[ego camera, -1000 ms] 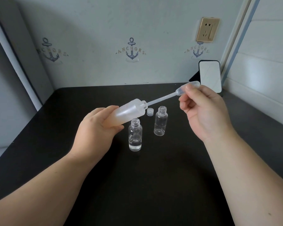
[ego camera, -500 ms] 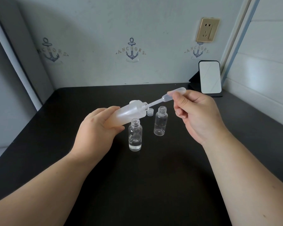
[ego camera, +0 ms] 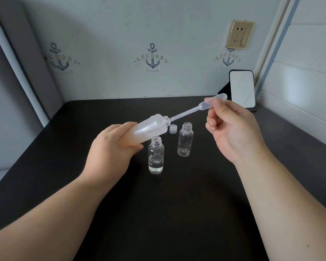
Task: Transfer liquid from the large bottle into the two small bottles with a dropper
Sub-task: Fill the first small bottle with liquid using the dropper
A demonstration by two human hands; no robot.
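Observation:
My left hand (ego camera: 111, 149) grips the large frosted bottle (ego camera: 151, 127), tilted with its open neck pointing up and right. A clear plastic dropper (ego camera: 188, 111) has its thin tip at the bottle's mouth; my right hand (ego camera: 231, 129) pinches its bulb between thumb and forefinger. Two small clear bottles stand open on the black table (ego camera: 158, 213). The near small bottle (ego camera: 156, 157) holds a little liquid at its bottom. The far small bottle (ego camera: 185, 140) looks empty.
A small clear cap (ego camera: 173, 128) lies behind the small bottles. A phone or mirror (ego camera: 242, 88) leans on a stand at the back right corner. Walls close the table at the back and right.
The dropper went deeper into the large bottle half a second ago; now my right hand has drawn it back up and right, so most of the stem is outside. My left hand kept the bottle steady.

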